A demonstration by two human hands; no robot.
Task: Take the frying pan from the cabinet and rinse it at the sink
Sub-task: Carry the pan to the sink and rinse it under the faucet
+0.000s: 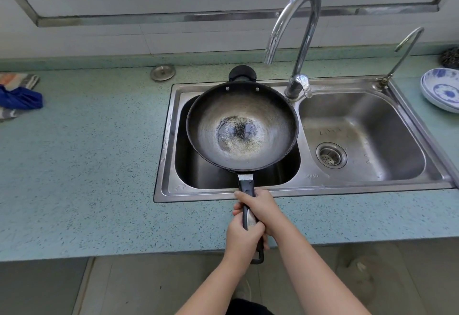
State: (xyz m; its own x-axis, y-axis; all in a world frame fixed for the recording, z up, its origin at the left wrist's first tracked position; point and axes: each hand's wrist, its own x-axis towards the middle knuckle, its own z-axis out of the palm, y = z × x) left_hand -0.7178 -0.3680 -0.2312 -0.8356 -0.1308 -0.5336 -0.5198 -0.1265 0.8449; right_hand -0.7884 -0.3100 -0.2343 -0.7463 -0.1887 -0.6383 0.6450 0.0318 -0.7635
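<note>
A dark, worn frying pan (pixel 242 126) hangs level over the left basin of a steel double sink (pixel 310 178), its small helper handle pointing toward the wall. Its bottom holds a pale, patchy film. Both hands grip the long black handle over the counter's front edge. My right hand (pixel 260 206) is closed on the handle nearer the pan. My left hand (pixel 242 239) is closed on it farther back, near the hanging loop. The tall chrome faucet (pixel 296 39) arches behind the pan, its spout above the pan's far right rim. No water runs.
The right basin with its drain strainer (pixel 331 155) lies beside the pan. A thin second tap (pixel 402 54) stands at the sink's far right corner. Blue-and-white plates (pixel 440 90) sit on the right counter, cloths (pixel 17 93) on the left, a round metal cap (pixel 162 72) behind.
</note>
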